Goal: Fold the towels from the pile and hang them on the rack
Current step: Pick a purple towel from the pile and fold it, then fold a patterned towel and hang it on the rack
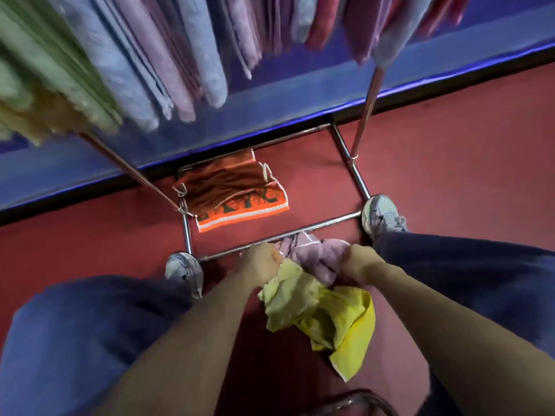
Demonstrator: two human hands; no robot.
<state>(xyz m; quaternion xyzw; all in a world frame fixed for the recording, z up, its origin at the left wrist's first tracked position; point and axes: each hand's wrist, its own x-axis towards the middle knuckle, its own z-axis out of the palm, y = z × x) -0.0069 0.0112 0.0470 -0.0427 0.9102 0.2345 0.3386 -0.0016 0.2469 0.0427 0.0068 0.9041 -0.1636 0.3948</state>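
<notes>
Forearms stretch to the floor: my left hand fingers clutch the lilac towel, heaped against the yellow towel; right hand grips its far side. Find two corners, lift clear, below the rack.

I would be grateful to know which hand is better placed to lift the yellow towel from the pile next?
Left, probably: the left hand sits at the upper corner of the yellow towel, while the right hand seems busy gripping the pink towel beside it.
</notes>
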